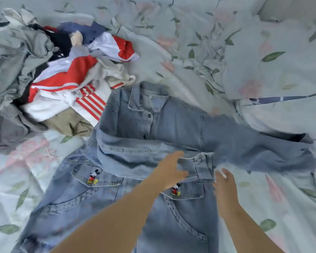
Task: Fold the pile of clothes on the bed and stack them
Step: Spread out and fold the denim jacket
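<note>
A light-blue denim jacket (153, 125) with small cartoon-mouse patches lies spread front-up across the bed. Its left sleeve is folded across the chest, and the other sleeve (254, 143) stretches out to the right. My left hand (170, 170) rests with straight fingers on the cuff of the folded sleeve. My right hand (224, 187) lies flat at the jacket's right edge, fingers pointing up toward the sleeve seam. A pile of unfolded clothes (66, 75) in red, white, grey, navy and tan sits at the upper left, touching the jacket's shoulder.
The bed is covered by a pale floral sheet (281, 207). A pillow (281, 70) in the same print lies at the upper right, partly over the jacket's outstretched sleeve. Crumpled bedding (171, 42) bunches at the top centre.
</note>
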